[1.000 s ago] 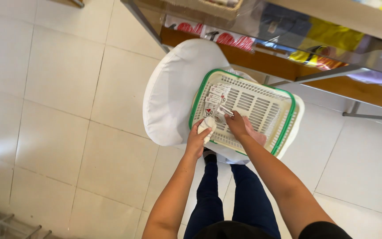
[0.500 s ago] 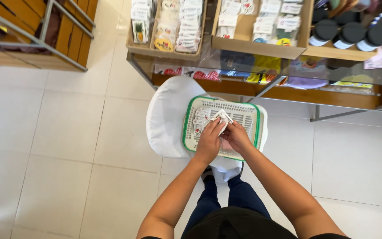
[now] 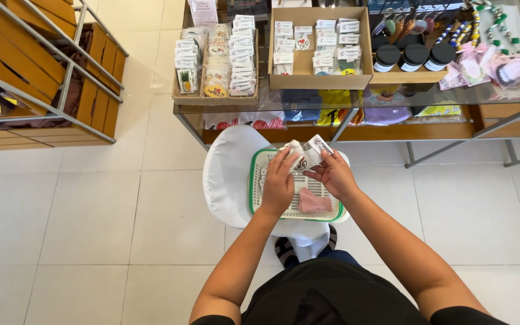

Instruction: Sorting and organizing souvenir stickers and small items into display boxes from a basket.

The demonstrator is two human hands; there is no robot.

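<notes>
Holding small packets (image 3: 308, 153) between both hands (image 3: 308, 174), above basket (image 3: 253, 186).

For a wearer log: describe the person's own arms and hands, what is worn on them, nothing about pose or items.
Both arms are bare from hand to upper arm. The left hand and right hand show no gloves, and no rings or watch that I can make out. Short black sleeves of a black top start near the shoulders.

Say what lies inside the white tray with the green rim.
Inside the tray a pink item shows; the left hand covers whatever else lies there.
</notes>
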